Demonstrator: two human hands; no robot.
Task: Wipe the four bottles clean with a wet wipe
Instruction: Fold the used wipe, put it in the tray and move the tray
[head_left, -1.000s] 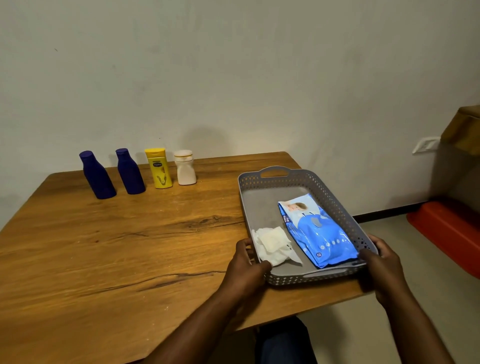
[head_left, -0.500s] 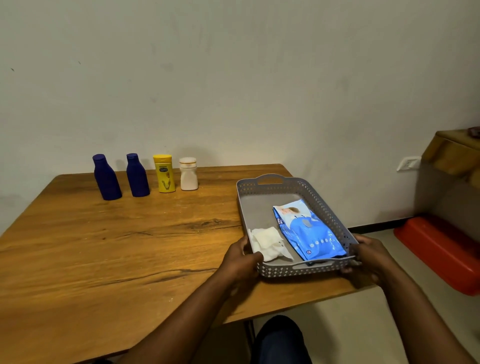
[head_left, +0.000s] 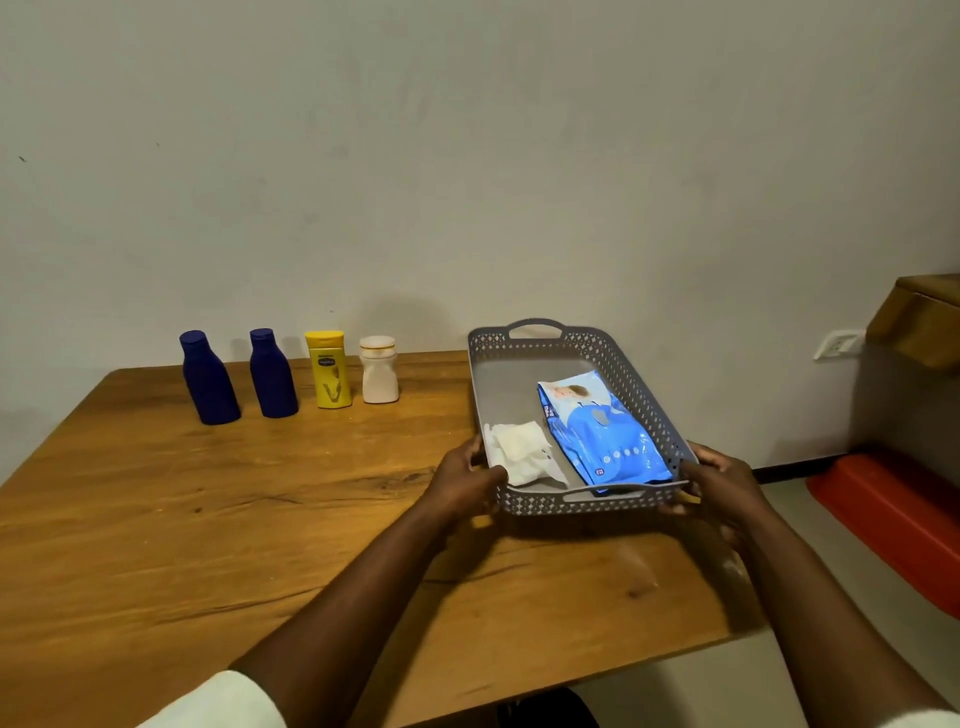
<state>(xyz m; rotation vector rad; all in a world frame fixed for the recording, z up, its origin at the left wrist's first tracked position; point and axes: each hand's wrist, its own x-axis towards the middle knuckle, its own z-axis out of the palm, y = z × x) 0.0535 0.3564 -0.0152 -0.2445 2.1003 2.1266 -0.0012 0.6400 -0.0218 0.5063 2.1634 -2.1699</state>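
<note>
At the back of the wooden table (head_left: 218, 519) a row of bottles stands upright: two dark blue bottles (head_left: 209, 378) (head_left: 272, 374), a yellow bottle (head_left: 328, 370) and a small white bottle (head_left: 379, 371). A grey perforated tray (head_left: 582, 501) sits at the table's right side, holding a blue wet-wipe pack (head_left: 602, 431) and a crumpled white wipe (head_left: 522, 452). My left hand (head_left: 465, 480) grips the tray's near-left corner. My right hand (head_left: 719, 480) grips its near-right corner.
A plain wall stands right behind the table. To the right, past the table's edge, a red plastic object (head_left: 893, 519) lies on the floor under a wooden ledge (head_left: 924, 317), with a wall socket (head_left: 839, 344) beside it.
The tray, held in both hands, has slid away from me, farther onto the table. The view has pulled back and now shows more of the near table and my arms.
</note>
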